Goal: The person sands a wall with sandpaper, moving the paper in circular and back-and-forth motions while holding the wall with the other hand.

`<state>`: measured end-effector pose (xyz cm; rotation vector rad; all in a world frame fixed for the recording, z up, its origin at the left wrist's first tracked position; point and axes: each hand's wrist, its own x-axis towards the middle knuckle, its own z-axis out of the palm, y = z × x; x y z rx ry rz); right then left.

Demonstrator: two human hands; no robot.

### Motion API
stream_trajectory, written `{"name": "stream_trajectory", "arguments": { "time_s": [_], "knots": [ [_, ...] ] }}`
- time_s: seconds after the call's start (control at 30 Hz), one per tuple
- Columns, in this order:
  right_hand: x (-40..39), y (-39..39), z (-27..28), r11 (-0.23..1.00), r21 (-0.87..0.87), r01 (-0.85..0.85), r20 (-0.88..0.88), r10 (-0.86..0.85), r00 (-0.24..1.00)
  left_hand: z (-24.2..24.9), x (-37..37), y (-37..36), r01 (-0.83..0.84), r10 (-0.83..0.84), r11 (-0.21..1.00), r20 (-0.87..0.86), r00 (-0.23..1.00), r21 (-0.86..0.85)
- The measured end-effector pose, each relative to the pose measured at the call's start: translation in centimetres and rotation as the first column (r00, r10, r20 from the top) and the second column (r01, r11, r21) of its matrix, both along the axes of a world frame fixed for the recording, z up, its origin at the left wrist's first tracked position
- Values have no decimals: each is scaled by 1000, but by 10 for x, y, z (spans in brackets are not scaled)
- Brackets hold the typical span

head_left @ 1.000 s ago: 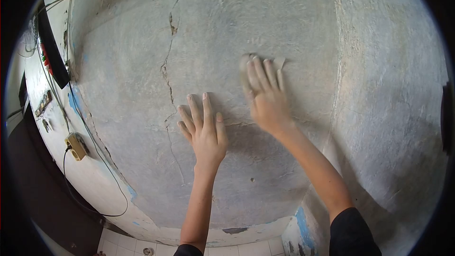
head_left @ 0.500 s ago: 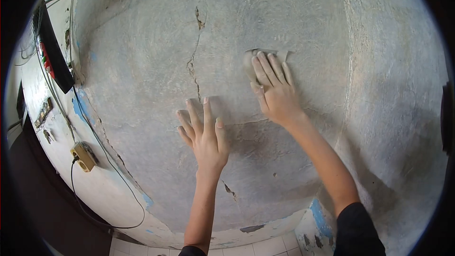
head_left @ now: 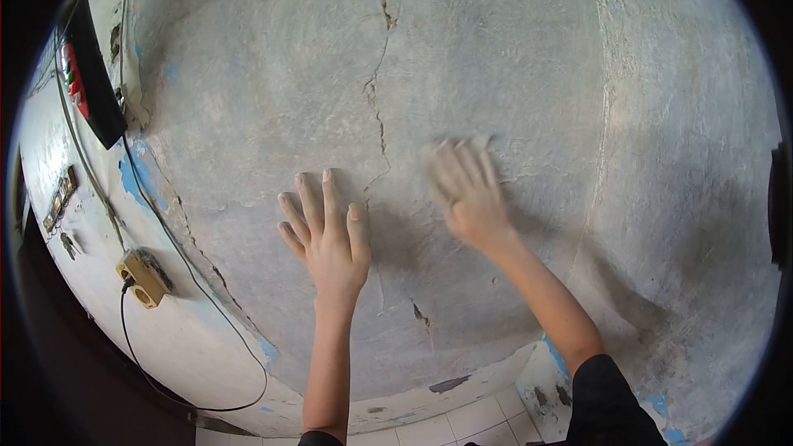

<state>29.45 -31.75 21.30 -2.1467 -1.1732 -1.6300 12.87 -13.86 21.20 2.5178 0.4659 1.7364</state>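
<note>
My left hand (head_left: 329, 239) lies against the grey plastered wall (head_left: 273, 91), palm down with its fingers spread and nothing in it. To its right, my right hand (head_left: 472, 198) presses a small grey sheet of sandpaper (head_left: 487, 141) flat on the wall. The hand is blurred by motion, and only the sheet's edges show past the fingertips. Pale dust coats the fingers of both hands. A long crack (head_left: 381, 128) runs down the wall between them.
At the left, a yellow socket block (head_left: 142, 278) with a plugged-in black cable hangs on the wall, below a long black object with red markings (head_left: 91, 83). Keys (head_left: 69, 244) hang nearby. Blue paint patches (head_left: 142, 173) edge the plaster. White tiles (head_left: 475, 415) lie below.
My right hand has slid downward over the wall with the sandpaper. The view has shifted a little, so the crack now sits farther right. My left hand stays spread on the wall.
</note>
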Motion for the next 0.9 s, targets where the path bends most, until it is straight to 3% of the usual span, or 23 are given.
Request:
{"name": "stream_trajectory", "arguments": {
  "time_s": [0.03, 0.07, 0.2, 0.27, 0.4, 0.47, 0.5, 0.57, 0.6, 0.67, 0.77, 0.8, 0.9],
  "knots": [
    [7, 2, 13, 990, 37, 134, 105, -137, 985, -1, -4, 5, 2, -2, 1000, -3, 1000, 1],
    [4, 5, 27, 949, 310, -59, -156, 112, 981, -3, -8, 10, -5, 5, 1000, -14, 1000, 13],
    [-21, 28, 41, 959, 282, -36, -47, 51, 998, -10, -24, 28, -10, 10, 1000, -34, 999, 6],
    [-40, 36, 46, 991, -53, -120, -2, 120, 993, -14, -30, 40, -18, 18, 1000, -25, 1000, 6],
    [-68, 67, 54, 986, -57, -155, 93, 160, 983, -23, -44, 62, -17, 17, 1000, -7, 1000, -8],
    [-87, 83, 50, 931, -309, -197, 145, 250, 957, -25, -51, 75, -24, 24, 1000, 7, 1000, 0],
    [-89, 89, 59, 921, -322, -218, 152, 278, 949, -26, -56, 82, -27, 27, 1000, 9, 1000, -15],
    [-90, 99, 75, 969, -87, -230, 127, 240, 962, -29, -65, 92, -36, 37, 999, 6, 999, -32],
    [-94, 108, 71, 961, -106, -254, 129, 267, 955, -30, -68, 96, -51, 51, 998, 4, 999, -35],
    [-102, 123, 60, 880, -423, -215, 209, 326, 922, -31, -74, 101, -59, 59, 997, 4, 998, -40],
    [-100, 129, 75, 910, -319, -263, 252, 349, 902, -31, -76, 104, -86, 88, 995, 22, 996, -48],
    [-100, 123, 84, 958, -153, -242, 199, 270, 942, -31, -78, 105, -78, 80, 995, 33, 996, -66],
    [-98, 129, 68, 943, -301, -141, 242, 219, 945, -38, -76, 109, -89, 95, 992, 63, 993, -92]
  ]
}}
